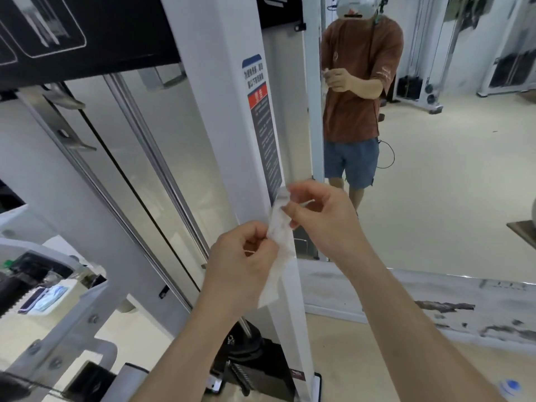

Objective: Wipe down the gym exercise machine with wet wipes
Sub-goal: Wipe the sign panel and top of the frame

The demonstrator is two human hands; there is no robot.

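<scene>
Beige floor (368, 361) beneath white machine frame (220, 117)

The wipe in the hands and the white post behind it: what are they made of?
Wipe: likely thin nonwoven cloth, white and slightly see-through; it hangs limp and creased. Post: probably painted metal, smooth white with a soft sheen; coated plastic is possible.

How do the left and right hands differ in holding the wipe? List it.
The left hand sits lower; the right hand is higher and further right. The left hand grips the wet wipe about midway down, with its tail hanging below; the right hand pinches its top end. Both hold the same wipe in front of the machine's white post.
</scene>
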